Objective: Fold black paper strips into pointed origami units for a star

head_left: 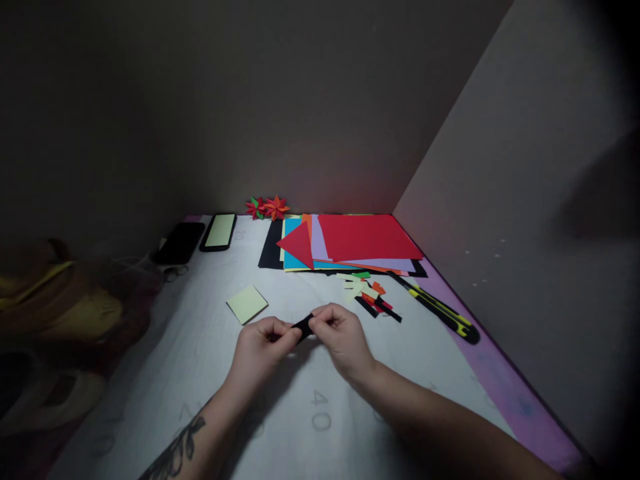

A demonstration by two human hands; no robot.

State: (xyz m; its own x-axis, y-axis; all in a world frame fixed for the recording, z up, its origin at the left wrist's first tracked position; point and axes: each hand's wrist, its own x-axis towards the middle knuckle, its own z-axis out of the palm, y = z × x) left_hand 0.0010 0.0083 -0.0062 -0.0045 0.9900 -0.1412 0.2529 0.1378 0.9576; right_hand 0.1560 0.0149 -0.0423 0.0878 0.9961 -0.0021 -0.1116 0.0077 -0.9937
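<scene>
A small piece of black paper [303,328] is stretched between my two hands, above the middle of the white table covering. My left hand [263,343] pinches its left end between thumb and fingers. At the other end, the thumb and fingertips of my right hand [343,333] are closed on it. Much of the piece is hidden by my fingers, so its full shape cannot be made out. Just beyond my left hand lies a pale yellow-green paper square [247,305]. Colored paper scraps [367,292] in green, yellow, orange, red and black lie beyond my right hand.
Stacked colored sheets [370,237] lie at the back, a red triangle [299,245] on top. A utility knife [440,307] rests at the right. Two folded paper stars [276,207] stand by the wall, with a phone [219,232] and a dark flat object [181,243] at left.
</scene>
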